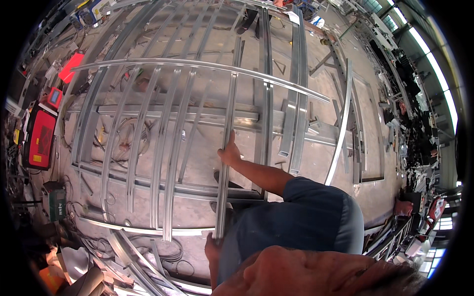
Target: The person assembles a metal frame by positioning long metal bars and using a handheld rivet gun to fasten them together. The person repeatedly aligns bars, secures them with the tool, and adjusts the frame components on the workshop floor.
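My right hand (230, 154) grips a long silver metal rail (227, 118) partway along it, the fingers round its side and one digit pointing up along it. At the rail's near end, my left hand (213, 248) is closed on it, partly hidden by my body. The rail runs away from me, and its far end meets a long metal crosspiece (197, 63) lying across the frame. To the left, several similar rails (160, 148) lie roughly parallel, over a larger steel frame (143, 183).
A red machine (40, 138) and a green box (54, 201) stand at the left. Cables (168, 254) lie coiled near my left hand. A bent metal strip (340, 133) and a rectangular frame (370, 178) are at the right. At the far side, another person's legs (250, 22) show.
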Available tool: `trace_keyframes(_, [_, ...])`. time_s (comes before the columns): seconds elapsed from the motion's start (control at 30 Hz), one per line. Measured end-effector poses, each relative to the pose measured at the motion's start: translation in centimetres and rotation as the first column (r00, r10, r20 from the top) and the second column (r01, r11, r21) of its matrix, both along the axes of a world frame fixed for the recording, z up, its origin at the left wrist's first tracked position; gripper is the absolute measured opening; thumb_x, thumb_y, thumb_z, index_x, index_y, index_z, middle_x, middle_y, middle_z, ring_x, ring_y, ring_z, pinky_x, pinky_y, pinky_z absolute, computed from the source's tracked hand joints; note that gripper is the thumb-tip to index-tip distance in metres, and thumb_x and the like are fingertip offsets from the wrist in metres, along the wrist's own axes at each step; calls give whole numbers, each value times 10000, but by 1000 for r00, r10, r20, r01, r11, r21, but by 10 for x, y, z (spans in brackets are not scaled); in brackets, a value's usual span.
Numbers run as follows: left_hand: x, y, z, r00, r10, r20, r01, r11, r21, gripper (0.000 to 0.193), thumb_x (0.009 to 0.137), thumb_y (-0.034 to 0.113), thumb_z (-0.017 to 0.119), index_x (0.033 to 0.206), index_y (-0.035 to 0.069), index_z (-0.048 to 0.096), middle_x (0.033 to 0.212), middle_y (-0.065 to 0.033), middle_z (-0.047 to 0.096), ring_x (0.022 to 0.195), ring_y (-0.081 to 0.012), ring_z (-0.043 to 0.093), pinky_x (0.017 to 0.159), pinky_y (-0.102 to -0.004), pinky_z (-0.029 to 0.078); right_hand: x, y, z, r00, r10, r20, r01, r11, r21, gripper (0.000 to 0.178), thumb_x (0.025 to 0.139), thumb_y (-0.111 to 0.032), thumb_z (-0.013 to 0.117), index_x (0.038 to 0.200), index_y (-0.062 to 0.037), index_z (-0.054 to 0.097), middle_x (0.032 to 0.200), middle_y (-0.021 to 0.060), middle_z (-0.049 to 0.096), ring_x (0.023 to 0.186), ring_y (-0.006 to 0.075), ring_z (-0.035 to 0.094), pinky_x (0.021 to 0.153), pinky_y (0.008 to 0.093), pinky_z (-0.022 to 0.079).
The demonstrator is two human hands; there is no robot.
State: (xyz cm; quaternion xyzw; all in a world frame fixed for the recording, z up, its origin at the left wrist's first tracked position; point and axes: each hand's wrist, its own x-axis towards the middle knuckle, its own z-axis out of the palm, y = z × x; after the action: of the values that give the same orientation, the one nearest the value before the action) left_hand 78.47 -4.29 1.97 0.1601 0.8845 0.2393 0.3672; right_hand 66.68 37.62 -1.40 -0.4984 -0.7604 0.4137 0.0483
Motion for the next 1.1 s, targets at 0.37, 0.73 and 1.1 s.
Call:
trace_keyframes(0.37, [39, -79, 38, 999, 33, 39, -10, 880, -474, 305, 722, 264, 651, 977, 102, 607, 799, -189, 720, 779, -412, 708, 731, -527, 556, -36, 71, -28, 978, -210, -1, 208, 967, 144, 968, 693, -267, 725, 1435, 129, 247, 1035, 323, 667, 934, 450, 675, 796, 479, 552])
trace_keyframes(0.73, [-89, 120, 60, 996, -63, -69, 42, 960, -276, 424, 768, 432, 684, 971, 71, 593, 790, -208, 707, 791, -420, 701, 719, -538, 536, -45, 114, -12, 804, -509, -307, 242, 752, -613, 433, 740, -104, 793, 1105, 45, 615, 891, 123, 639, 806, 278, 653, 686, 426, 544])
trace_keyframes(1.1, [-97, 100, 88, 998, -66, -13, 49, 846, -531, 273, 747, 197, 630, 979, 55, 605, 876, -190, 724, 824, -423, 705, 774, -519, 554, -107, 250, -12, 635, -677, -373, 265, 644, -718, 394, 732, -75, 785, 1064, 56, 619, 1025, 177, 657, 902, 295, 660, 740, 447, 545])
